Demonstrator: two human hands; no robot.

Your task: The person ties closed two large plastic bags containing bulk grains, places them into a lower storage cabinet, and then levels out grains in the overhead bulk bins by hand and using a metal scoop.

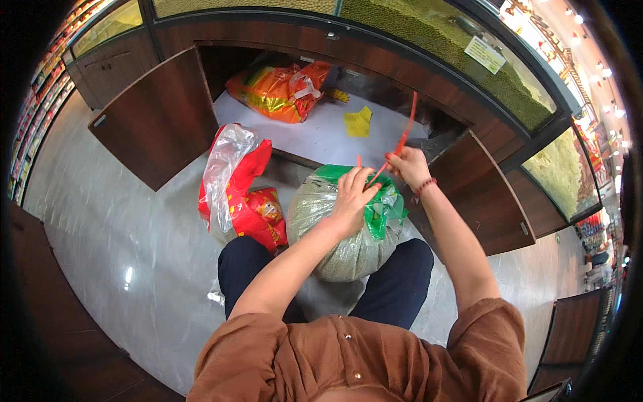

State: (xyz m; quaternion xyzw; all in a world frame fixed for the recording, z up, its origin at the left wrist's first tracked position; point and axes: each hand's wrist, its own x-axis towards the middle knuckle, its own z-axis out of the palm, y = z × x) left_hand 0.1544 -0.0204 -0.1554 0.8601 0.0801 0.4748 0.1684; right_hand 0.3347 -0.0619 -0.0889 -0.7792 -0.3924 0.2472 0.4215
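A large clear plastic sack point(321, 246) with a green printed top, filled with small greenish grains or beans, stands on the floor between my knees. My left hand point(351, 201) grips its gathered neck, where a red plastic strip passes under the fingers. Pinched in my right hand point(408, 166) is the same red plastic strip point(409, 120), held taut to the right of the neck, its free end rising above the hand. Crumpled green film point(384, 213) spreads beside my left fingers. What the left fingertips do under the neck is hidden.
Ahead is a low cabinet with its left door point(161, 115) and right door point(477, 201) swung out. An orange bag point(281, 95) and a yellow scrap point(357, 123) lie on its white-lined shelf point(321, 135). A red-and-clear bag point(233, 186) stands left of the sack. Glass grain bins point(427, 45) sit above.
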